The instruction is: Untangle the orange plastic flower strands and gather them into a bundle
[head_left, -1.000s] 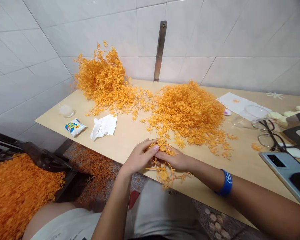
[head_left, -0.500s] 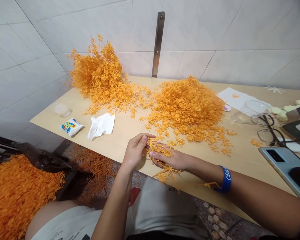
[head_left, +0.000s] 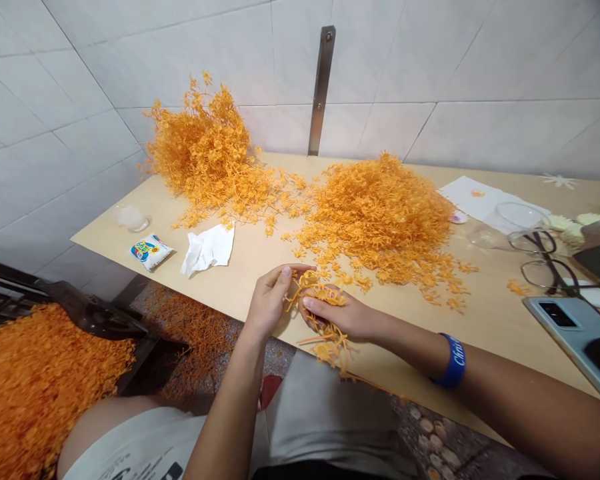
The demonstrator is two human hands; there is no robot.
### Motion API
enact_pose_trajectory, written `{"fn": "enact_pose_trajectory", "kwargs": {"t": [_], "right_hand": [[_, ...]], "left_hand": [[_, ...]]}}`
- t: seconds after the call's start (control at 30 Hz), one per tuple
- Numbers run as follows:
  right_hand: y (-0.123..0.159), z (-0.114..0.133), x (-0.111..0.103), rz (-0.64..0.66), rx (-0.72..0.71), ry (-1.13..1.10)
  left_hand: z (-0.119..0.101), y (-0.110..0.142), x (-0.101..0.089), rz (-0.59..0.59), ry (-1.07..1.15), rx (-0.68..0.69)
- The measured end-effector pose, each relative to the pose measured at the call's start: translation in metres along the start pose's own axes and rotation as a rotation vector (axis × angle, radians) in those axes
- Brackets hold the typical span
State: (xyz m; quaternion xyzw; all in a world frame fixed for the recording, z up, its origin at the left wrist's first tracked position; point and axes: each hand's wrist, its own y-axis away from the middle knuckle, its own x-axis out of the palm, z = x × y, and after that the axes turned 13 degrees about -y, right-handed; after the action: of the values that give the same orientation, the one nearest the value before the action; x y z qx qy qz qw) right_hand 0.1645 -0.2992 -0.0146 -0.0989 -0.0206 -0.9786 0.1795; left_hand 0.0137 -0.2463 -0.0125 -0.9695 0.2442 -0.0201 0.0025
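Note:
In my right hand is a loose bunch of thin orange plastic flower sprigs; the thumb lies across them, and stems and flower heads hang below the palm over the table's front edge. Just to the left, my left hand pinches a sprig at the upper end of the bunch between thumb and forefinger. Its other fingers are partly hidden. Beyond my hands lies a wide heap of the same orange sprigs, with loose flower heads scattered along its near side.
A taller orange heap stands at the back left. Nearby are a small glass, a printed packet and crumpled tissue. At right lie eyeglasses and a phone. More orange pieces fill the lower left.
My hands were together around the bunch; the left hand has drawn slightly left and now pinches a sprig. A piece that was in the air near my right wrist is gone from there.

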Motion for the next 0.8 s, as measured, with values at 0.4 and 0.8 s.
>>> {"fn": "enact_pose_trajectory", "kwargs": {"t": [0.4,0.8], "right_hand": [[-0.001,0.000,0.003,-0.195,-0.031,0.022],[0.000,0.005,0.009,-0.163,-0.037,-0.103]], "left_hand": [[-0.005,0.003,0.000,0.180,-0.166,0.114],[0.000,0.003,0.003,-0.054,-0.029,0.034]]}}
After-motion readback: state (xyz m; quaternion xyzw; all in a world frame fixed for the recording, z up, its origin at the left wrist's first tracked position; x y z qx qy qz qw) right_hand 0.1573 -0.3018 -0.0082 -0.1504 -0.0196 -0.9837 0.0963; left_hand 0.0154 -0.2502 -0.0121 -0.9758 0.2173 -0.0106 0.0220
